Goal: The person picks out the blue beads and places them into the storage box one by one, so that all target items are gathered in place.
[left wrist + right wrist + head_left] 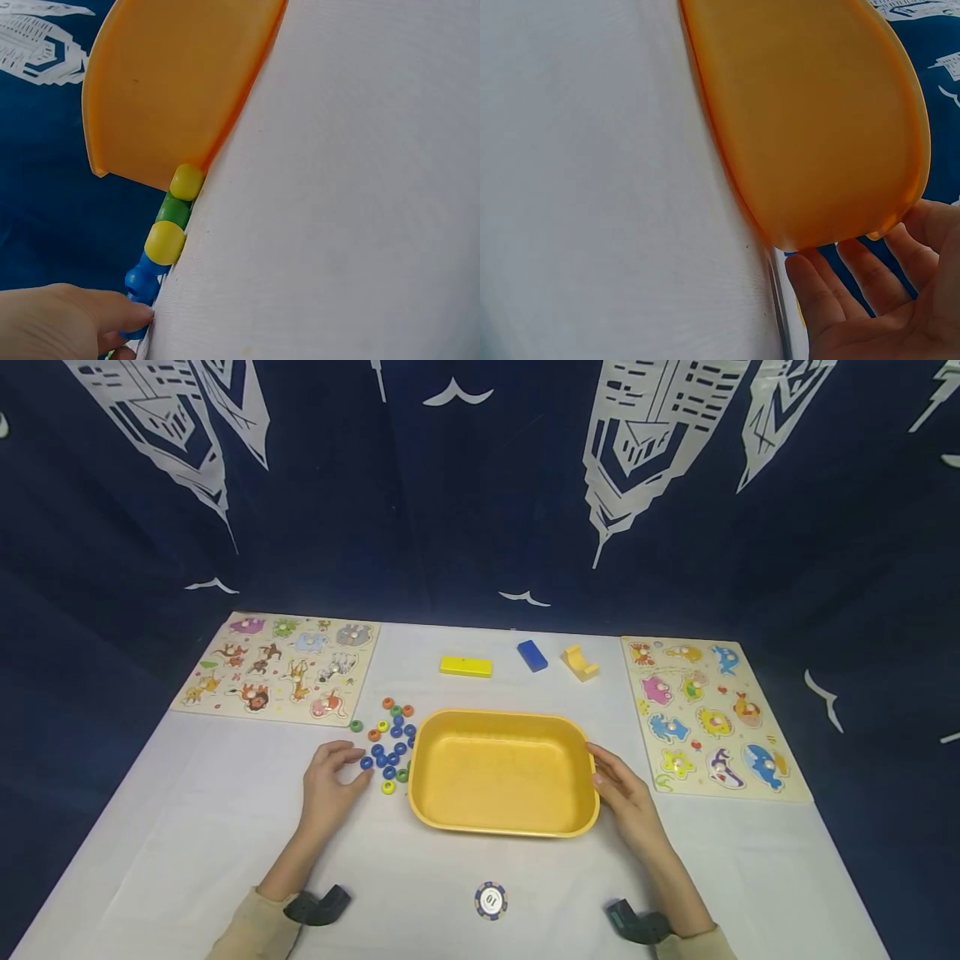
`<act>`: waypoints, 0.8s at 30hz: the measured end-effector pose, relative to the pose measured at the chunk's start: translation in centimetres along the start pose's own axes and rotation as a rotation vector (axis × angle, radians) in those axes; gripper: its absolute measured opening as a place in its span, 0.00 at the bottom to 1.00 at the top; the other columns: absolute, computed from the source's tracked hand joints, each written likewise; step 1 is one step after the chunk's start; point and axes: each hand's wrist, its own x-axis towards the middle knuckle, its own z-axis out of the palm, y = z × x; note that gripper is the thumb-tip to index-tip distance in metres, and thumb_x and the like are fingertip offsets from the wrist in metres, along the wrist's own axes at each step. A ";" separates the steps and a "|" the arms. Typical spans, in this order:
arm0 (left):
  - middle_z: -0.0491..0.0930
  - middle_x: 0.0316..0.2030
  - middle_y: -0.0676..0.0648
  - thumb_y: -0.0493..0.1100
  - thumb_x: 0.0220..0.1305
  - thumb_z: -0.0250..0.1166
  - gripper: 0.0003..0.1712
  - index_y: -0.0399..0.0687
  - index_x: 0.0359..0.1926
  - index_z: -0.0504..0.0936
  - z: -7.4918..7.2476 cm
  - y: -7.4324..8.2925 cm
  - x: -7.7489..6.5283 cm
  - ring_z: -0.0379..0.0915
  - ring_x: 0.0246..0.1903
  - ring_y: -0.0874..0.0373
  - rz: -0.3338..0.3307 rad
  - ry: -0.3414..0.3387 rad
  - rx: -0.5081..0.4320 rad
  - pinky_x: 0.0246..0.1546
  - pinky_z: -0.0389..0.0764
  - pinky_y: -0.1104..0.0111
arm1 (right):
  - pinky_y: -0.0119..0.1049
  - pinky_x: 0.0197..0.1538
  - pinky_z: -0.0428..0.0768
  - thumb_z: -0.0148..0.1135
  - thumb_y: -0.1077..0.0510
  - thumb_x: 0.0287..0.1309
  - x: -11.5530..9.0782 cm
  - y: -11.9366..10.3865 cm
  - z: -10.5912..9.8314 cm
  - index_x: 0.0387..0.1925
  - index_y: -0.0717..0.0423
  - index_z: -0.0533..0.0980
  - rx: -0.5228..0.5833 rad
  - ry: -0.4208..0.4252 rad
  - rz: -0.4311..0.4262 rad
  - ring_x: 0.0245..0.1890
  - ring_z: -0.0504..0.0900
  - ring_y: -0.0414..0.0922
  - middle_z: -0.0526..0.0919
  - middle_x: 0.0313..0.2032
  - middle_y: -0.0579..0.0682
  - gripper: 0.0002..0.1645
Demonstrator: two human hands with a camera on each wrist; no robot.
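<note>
My left hand is at the left edge of a cluster of small round beads. Its thumb and index finger pinch a blue bead; in the left wrist view the thumb overlaps that bead. More blue, green, yellow and orange beads lie between this hand and a yellow plastic tray. The tray stands upright with its inside bare. My right hand touches the tray's right end, its fingers fairly straight against the outer wall and rim, as the right wrist view also shows.
Animal puzzle boards lie at the back left and right. Behind the tray are a yellow block, a blue block and a curved pale-yellow block. A poker chip lies in front. A dark patterned curtain hangs behind.
</note>
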 end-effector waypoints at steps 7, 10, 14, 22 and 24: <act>0.76 0.35 0.53 0.41 0.46 0.68 0.15 0.46 0.38 0.81 -0.9 2.2 0.2 0.72 0.35 0.60 -0.008 0.089 -0.033 0.38 0.73 0.69 | 0.24 0.49 0.72 0.47 0.53 0.63 0.0 0.1 0.0 0.61 0.46 0.62 0.012 -0.009 -0.011 0.57 0.68 0.35 0.65 0.61 0.51 0.24; 0.77 0.28 0.54 0.41 0.45 0.69 0.15 0.48 0.38 0.81 -1.1 5.3 0.4 0.71 0.28 0.63 0.058 0.087 -0.157 0.32 0.73 0.73 | 0.24 0.49 0.72 0.47 0.53 0.62 0.0 0.1 -0.1 0.61 0.45 0.62 0.013 -0.007 -0.005 0.57 0.68 0.35 0.64 0.61 0.50 0.24; 0.77 0.24 0.51 0.39 0.44 0.70 0.13 0.47 0.36 0.81 0.4 10.9 0.6 0.72 0.26 0.62 0.187 -0.063 -0.363 0.31 0.75 0.72 | 0.24 0.49 0.72 0.47 0.52 0.62 0.0 0.1 -0.3 0.61 0.44 0.62 0.006 -0.009 -0.008 0.57 0.67 0.33 0.64 0.62 0.50 0.25; 0.76 0.19 0.54 0.38 0.44 0.70 0.11 0.45 0.32 0.82 10.0 17.3 0.6 0.66 0.18 0.67 0.194 -0.508 -0.453 0.19 0.70 0.77 | 0.24 0.48 0.73 0.48 0.52 0.62 0.0 0.0 0.0 0.61 0.46 0.62 0.041 0.009 0.023 0.55 0.68 0.31 0.64 0.61 0.52 0.25; 0.75 0.17 0.54 0.38 0.42 0.70 0.11 0.45 0.31 0.82 12.0 17.6 0.6 0.64 0.16 0.68 0.169 -0.553 -0.433 0.17 0.67 0.78 | 0.25 0.49 0.73 0.47 0.53 0.62 0.0 0.0 0.0 0.61 0.47 0.62 0.049 0.002 0.017 0.55 0.69 0.32 0.64 0.61 0.53 0.25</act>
